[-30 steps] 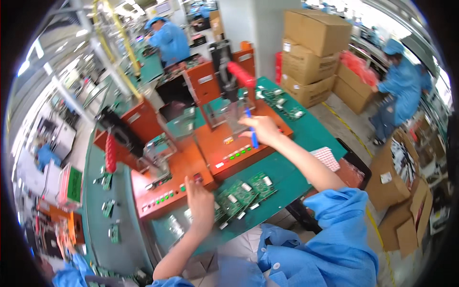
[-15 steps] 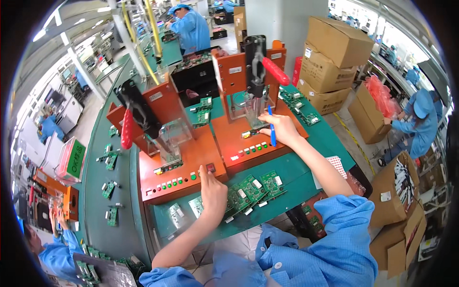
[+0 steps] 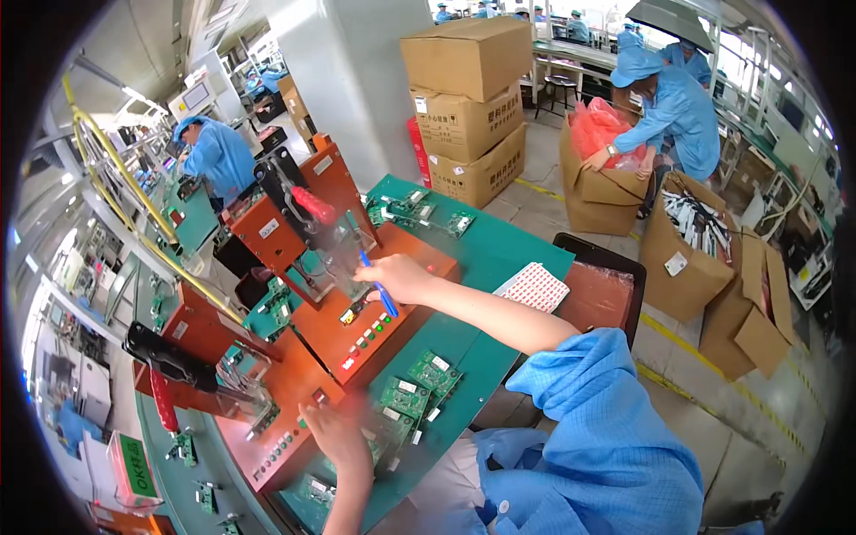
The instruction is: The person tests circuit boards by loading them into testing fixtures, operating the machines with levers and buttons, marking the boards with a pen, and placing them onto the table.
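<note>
My right hand (image 3: 399, 278) holds a blue pen (image 3: 382, 290), with its fingertips close to the clear plate of the farther orange test fixture (image 3: 401, 334). A small circuit board (image 3: 349, 314) lies in that fixture, partly covered by the hand. My left hand (image 3: 339, 439) is empty, fingers stretched toward the front of the nearer test fixture (image 3: 236, 432), beside a dark red switch (image 3: 319, 395). Next to it several green circuit boards (image 3: 435, 374) lie on the green tabletop. Each fixture has a red-handled toggle clamp, one (image 3: 314, 205) far, one (image 3: 163, 401) near.
A white sheet of red stickers (image 3: 535, 287) lies at the table's right edge. More circuit boards (image 3: 419, 214) rest at the far end. Stacked cardboard boxes (image 3: 468, 116) stand beyond. A co-worker (image 3: 669, 111) bends over a carton with a red bag (image 3: 606, 134).
The view has swung to the right, so the fixtures sit farther left. My left hand has drawn back slightly from the nearer fixture's panel. My right hand still holds the pen at the farther fixture.
</note>
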Motion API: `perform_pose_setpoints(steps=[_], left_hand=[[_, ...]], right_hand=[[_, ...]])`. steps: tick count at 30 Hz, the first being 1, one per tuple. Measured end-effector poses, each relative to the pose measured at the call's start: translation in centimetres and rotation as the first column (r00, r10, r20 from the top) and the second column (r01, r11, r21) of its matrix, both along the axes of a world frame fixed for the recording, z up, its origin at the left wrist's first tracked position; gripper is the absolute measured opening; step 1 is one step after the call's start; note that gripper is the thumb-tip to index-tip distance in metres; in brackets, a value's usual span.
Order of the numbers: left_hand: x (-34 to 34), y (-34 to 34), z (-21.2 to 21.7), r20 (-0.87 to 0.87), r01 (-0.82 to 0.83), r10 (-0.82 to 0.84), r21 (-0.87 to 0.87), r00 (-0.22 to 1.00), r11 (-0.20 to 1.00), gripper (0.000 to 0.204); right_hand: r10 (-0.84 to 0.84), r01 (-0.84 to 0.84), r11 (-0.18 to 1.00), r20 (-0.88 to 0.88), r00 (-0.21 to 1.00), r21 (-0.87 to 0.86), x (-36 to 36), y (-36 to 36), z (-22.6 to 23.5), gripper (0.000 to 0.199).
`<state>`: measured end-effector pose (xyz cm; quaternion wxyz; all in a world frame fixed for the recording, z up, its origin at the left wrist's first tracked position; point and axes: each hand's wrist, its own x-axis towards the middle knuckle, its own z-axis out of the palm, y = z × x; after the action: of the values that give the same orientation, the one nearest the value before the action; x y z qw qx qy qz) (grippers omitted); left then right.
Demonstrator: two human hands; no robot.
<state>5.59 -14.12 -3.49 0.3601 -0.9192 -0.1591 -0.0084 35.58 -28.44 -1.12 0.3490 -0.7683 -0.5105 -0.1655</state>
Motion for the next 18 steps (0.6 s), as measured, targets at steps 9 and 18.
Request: perform_pose_setpoints(steps=[9,18], left_hand=[[-1.4,-0.9,10.8,0.269,0.301,-0.147,-0.729,0.952,0.614,0.024],[-1.3,-8.4,29.6,0.625,0.397,-0.21,-0.683,0.752,-0.613,0.024]], right_hand=[[0.032,-0.032,0.999,0.043,0.999,0.02,-0.9,0.8,-0.2,0.043],[0.01,-0.009,1.0,0.047,0.999,-0.026,-0.9,1.6,0.9,0.044]])
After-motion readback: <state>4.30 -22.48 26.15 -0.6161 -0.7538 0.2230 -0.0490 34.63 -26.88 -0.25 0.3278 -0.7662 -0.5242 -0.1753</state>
